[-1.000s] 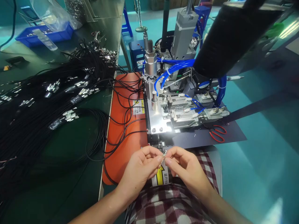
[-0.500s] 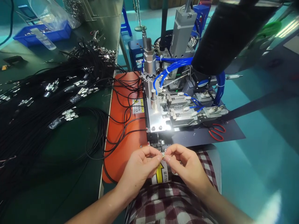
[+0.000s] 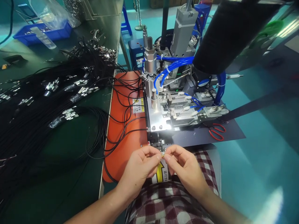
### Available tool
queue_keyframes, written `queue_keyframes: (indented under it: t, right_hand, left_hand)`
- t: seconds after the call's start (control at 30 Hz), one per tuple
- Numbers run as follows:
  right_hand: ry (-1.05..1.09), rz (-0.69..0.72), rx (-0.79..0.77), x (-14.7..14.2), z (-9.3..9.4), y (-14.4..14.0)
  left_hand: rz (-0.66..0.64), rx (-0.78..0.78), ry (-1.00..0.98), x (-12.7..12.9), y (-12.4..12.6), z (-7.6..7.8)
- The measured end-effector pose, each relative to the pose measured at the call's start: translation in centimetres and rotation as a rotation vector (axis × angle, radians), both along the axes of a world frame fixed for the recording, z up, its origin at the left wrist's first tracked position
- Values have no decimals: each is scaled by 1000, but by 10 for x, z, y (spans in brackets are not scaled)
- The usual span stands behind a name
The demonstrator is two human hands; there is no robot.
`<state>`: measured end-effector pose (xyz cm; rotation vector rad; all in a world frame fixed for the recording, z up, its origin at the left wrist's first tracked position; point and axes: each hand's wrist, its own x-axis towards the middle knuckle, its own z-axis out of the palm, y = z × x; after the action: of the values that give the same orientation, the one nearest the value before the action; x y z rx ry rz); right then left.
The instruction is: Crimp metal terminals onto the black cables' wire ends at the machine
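Note:
My left hand and my right hand meet fingertip to fingertip in front of my lap, both closed in a pinch. Between them is a tiny yellowish piece, mostly covered by the fingers and too small to name. Just beyond the fingertips lies the small dark fixture at the near end of the machine. Under the hands, a label with a yellow arrow shows. Black cables run across the orange panel to the left of my hands, some reaching the metal machine.
Bundles of black cables with shiny metal connectors cover much of the dark table at left. A blue bin stands at its far end. Red-handled scissors lie right of the machine. A thick black tube hangs at upper right.
Both hands stay almost in place, with only a slight shift of the fingertips around the small piece. The rest looks the same apart from a tiny camera movement.

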<state>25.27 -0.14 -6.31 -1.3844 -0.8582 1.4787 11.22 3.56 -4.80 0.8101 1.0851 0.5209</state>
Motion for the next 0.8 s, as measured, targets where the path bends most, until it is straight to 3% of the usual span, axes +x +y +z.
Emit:
queue_keyframes:
  t: [0.23,0.47,0.8]
  right_hand:
    - [-24,2,15,0,4,3]
    - [19,35,27,-3,-4,-2]
    - [-228,77,204,2,-4,-12]
  left_hand:
    - [-3,7,-8,0,-2,-1]
    - [24,12,5,1,-2,-4]
    - [58,100,29,4,-8,5]
